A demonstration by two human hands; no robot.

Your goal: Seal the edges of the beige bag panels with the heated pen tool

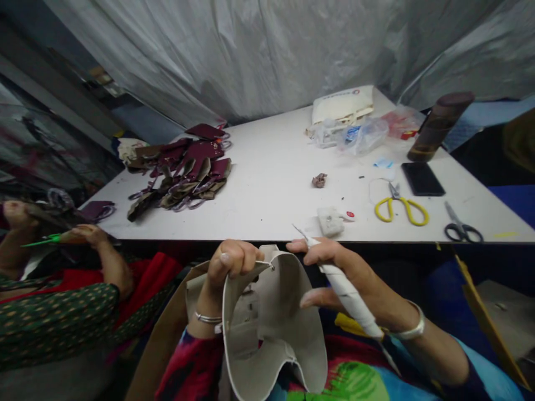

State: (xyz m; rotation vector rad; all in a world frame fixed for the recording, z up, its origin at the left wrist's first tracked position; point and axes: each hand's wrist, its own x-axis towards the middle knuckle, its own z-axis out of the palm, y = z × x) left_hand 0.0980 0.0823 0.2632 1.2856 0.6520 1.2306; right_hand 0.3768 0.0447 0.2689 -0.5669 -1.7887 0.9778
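My left hand [232, 262] is closed on the top edge of a beige curved leather piece [273, 328] held in my lap below the table edge. My right hand [334, 267] grips a white wrapped awl-like tool [349, 295]; its thin metal tip points up and left, just right of the piece's upper edge. Both wrists wear bangles.
A white table [271, 172] bears a pile of maroon leather pieces [184, 172], yellow scissors [401, 207], black scissors [462, 225], a phone [422, 178], a brown bottle [438, 125], plastic bags [361, 133] and a small white block [330, 220]. A person at left [62, 267] holds a green tool.
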